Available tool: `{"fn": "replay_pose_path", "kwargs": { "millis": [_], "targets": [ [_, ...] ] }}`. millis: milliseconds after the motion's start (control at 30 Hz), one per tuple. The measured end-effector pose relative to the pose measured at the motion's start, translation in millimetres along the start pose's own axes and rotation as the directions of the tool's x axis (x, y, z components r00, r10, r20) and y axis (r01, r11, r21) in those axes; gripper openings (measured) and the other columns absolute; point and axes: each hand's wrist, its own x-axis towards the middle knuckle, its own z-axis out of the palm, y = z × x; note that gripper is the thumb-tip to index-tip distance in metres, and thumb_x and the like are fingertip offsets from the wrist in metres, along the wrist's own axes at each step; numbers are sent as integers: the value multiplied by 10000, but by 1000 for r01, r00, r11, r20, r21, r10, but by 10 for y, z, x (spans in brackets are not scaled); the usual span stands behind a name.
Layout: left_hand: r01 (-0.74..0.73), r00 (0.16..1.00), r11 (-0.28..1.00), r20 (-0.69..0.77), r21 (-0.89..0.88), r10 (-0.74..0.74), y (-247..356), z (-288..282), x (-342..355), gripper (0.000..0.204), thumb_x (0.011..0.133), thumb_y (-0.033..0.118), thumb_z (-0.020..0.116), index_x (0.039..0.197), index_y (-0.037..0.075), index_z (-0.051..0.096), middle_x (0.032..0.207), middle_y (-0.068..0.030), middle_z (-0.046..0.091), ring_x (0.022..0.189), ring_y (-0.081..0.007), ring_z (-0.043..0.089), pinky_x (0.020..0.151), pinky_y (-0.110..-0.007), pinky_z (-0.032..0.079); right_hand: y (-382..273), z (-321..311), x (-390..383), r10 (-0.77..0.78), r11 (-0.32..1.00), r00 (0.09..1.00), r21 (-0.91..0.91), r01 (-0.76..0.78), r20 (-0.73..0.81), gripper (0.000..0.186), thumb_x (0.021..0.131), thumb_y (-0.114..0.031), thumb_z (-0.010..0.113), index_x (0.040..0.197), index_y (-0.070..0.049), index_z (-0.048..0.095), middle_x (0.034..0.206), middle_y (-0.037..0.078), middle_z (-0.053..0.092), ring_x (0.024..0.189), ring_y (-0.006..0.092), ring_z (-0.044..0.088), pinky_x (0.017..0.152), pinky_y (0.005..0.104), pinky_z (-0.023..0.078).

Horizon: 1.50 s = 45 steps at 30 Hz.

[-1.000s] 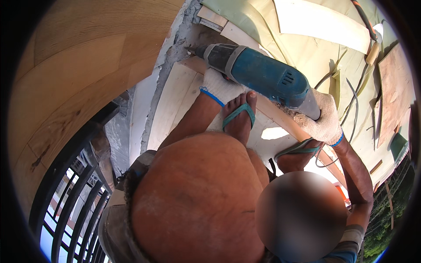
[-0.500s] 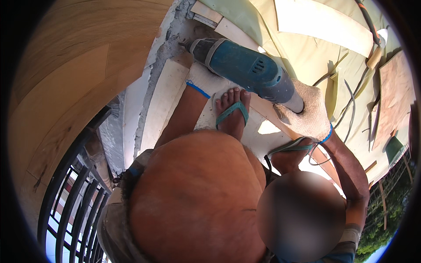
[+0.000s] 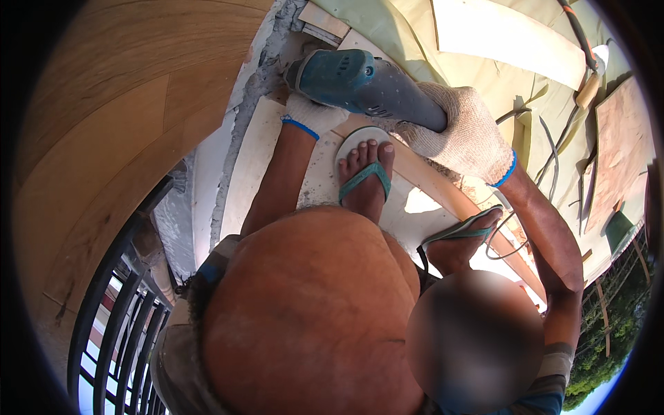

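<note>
A teal and grey power hammer (image 3: 339, 77) slants across the upper middle, its front end against the rough broken concrete edge (image 3: 259, 86). My gloved left hand (image 3: 315, 116) is closed under the front of its body; the machine covers most of those fingers. At the rear, my gloved right hand (image 3: 463, 131) wraps around the grey handle (image 3: 425, 107). Both gloves are knitted, off-white, with blue cuffs. The tip of the tool is hidden from sight.
My feet in green-strapped flip-flops (image 3: 366, 173) stand on pale boards below the machine. Wood-toned panelling (image 3: 124, 117) rises on the left above a black railing (image 3: 117, 332). Cables (image 3: 553, 149), loose board pieces (image 3: 612, 152) and creased yellowish sheeting (image 3: 498, 76) lie on the right.
The hammer has tilted and shifted toward the upper left, and its front tip has gone out of sight. My right hand has moved up and left with the handle; my left hand slightly left.
</note>
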Motion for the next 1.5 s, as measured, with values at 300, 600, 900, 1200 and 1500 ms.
{"fn": "replay_pose_path", "kwargs": {
  "millis": [300, 600, 900, 1200, 1500],
  "targets": [
    [19, 996, 980, -81, -196, -36, -271, 330, -82, 375, 1156, 348, 539, 843, 195, 678, 583, 77, 471, 582, -122, 509, 787, -371, 574, 9, -180, -157, 108, 975, 994, 192, -111, 28, 402, 990, -262, 827, 1278, 12, 766, 939, 52, 799, 850, 94, 723, 787, 301, 611],
    [49, 998, 964, -30, -261, -59, -32, 249, 39, 328, 1158, 346, 523, 1171, 125, 765, 1051, -36, 817, 959, -173, 753, 1030, -471, 620, -187, -256, 270, -33, 999, 996, -7, 34, 83, 484, 958, -361, 840, 1241, 28, 782, 848, 142, 798, 792, 157, 782, 756, 364, 627],
    [33, 999, 951, 26, -307, -26, 178, 43, 173, 393, 1173, 343, 467, 1291, 85, 738, 1297, -87, 792, 1256, -261, 738, 1057, -481, 602, -225, -2, 499, 24, 998, 996, -53, -20, 88, 487, 921, -347, 873, 1245, 10, 803, 849, 153, 797, 767, 196, 768, 754, 386, 618],
    [245, 938, 897, 323, -367, -124, -137, 3, 12, 334, 1174, 302, 458, 1253, 101, 713, 1214, -58, 777, 1236, -280, 716, 1023, -511, 593, -142, -341, 145, 107, 990, 991, 88, -115, 85, 511, 934, -343, 861, 1331, -32, 774, 966, 41, 803, 861, 133, 740, 818, 333, 606],
    [81, 996, 912, 6, -401, -86, -288, 549, -324, 409, 1193, 321, 415, 1327, 60, 699, 1341, -117, 766, 1285, -302, 715, 1030, -534, 610, -297, -537, 36, 277, 928, 949, 214, -304, 148, 401, 965, -261, 802, 1288, -23, 805, 928, 47, 785, 815, 110, 716, 748, 288, 581]
  ]
}}
